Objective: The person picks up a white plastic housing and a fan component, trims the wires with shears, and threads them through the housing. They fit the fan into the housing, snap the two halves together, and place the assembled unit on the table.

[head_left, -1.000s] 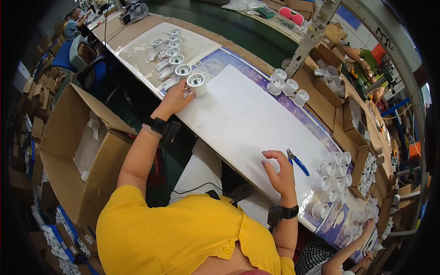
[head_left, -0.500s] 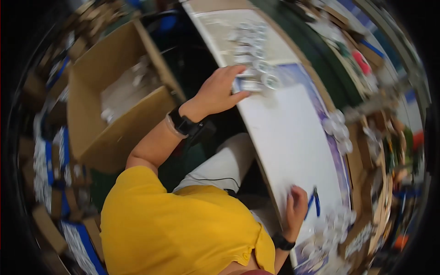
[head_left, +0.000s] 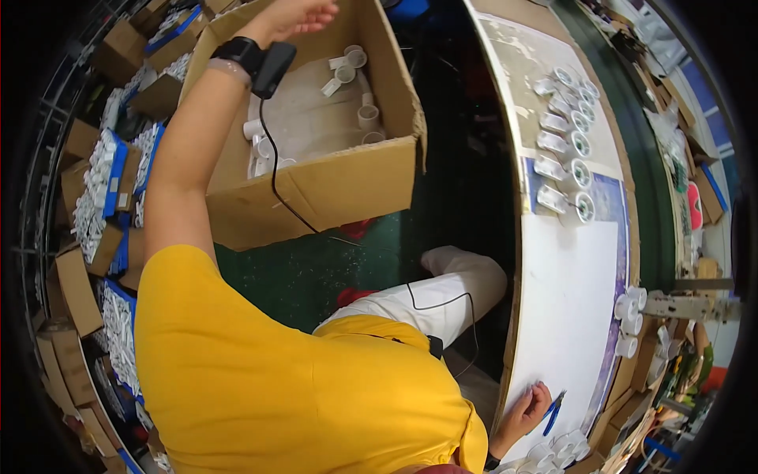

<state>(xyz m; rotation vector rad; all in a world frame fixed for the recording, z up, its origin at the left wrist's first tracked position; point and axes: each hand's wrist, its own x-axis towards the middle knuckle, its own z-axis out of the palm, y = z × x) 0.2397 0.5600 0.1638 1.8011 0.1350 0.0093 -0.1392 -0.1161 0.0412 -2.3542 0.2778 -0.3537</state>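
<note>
1. Beneath the left hand sat an open brown cardboard box holding scattered white plastic fittings.
2. That hand hovered loosely curled; any grip was unclear.
3. Right hand rested fingers-spread on the white table, beside blue-handled pliers.

Small cartons of white parts were stacked at the far left. A red object was seen by the green belt at the right, and a metal bracket nearby.
</note>
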